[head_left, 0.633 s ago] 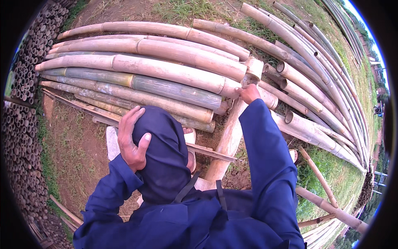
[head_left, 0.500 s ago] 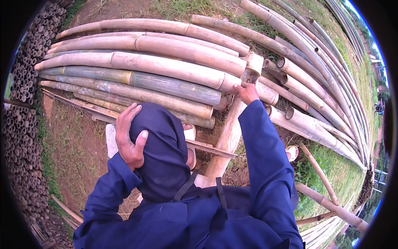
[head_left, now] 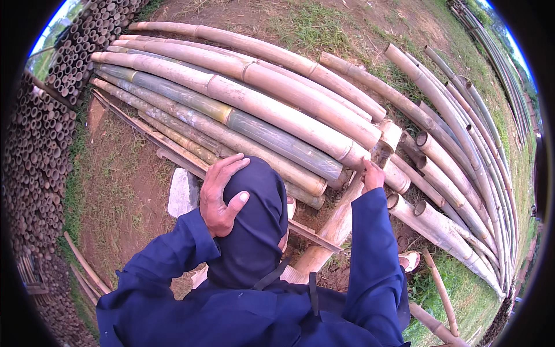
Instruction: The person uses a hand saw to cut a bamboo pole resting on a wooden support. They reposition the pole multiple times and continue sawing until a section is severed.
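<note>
My left hand [head_left: 221,199] lies over my raised left knee [head_left: 254,194], under dark blue cloth, with the thumb apart from the other fingers. My right arm reaches forward to a pale bamboo pole [head_left: 289,121]. At the near right end of that pole my right hand [head_left: 374,175] is closed, its fingertips against the surface; what they hold, if anything, is hidden. Right beside that hand stands a notched thick bamboo post [head_left: 391,134], cut open at its upper end. A lighter log [head_left: 335,228] slopes from there toward me, under the poles.
Several bamboo poles lie side by side, one greenish [head_left: 277,141]. More poles [head_left: 457,191] fan out on the right. A tall stack of cut bamboo [head_left: 40,156] stands left. A pale stone block [head_left: 183,194] is near my left knee, and a thin split strip [head_left: 315,236] crosses before me.
The view has turned and shifted, so the poles and both hands sit further right and lower. My left hand stays on the knee; my right hand remains at the pole's end, its fingers more upright.
</note>
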Tool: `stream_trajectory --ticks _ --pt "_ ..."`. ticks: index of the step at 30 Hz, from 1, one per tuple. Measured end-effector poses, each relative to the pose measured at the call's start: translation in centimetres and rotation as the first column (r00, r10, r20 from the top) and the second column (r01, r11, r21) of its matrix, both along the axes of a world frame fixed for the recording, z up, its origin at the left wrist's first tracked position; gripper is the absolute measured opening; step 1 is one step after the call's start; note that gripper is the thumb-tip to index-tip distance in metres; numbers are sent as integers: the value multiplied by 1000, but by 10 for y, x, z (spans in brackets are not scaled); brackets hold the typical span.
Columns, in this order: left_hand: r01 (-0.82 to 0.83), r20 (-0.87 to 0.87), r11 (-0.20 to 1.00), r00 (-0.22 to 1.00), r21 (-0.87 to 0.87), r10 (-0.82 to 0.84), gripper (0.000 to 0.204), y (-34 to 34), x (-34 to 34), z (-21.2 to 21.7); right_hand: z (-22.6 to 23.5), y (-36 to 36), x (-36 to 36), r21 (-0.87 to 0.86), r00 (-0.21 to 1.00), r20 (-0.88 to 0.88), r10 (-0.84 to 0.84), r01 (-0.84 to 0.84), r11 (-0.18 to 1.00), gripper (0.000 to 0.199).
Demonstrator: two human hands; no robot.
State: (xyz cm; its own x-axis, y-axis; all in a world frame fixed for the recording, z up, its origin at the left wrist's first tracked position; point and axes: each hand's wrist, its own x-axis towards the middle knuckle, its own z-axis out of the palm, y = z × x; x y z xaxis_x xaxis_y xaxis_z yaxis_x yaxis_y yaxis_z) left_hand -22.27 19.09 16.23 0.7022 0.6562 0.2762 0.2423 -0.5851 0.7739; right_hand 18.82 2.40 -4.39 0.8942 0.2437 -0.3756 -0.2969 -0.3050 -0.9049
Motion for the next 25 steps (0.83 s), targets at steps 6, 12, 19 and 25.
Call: stream_trajectory --ticks 6,12,19,25 --pt "-111 187 897 960 -428 207 45 42 9 -49 55 2 -5 156 975 -172 -144 171 973 23" --pt "-415 41 691 840 -592 540 46 137 -11 -123 129 -77 46 240 992 -39 -123 129 962 17" --pt "-309 -119 209 776 -928 620 107 151 21 -181 120 -311 83 -86 956 -7 -293 291 953 28" --pt "-162 -100 53 801 -985 590 129 102 64 -155 106 -382 82 -304 896 81 -437 440 845 58"
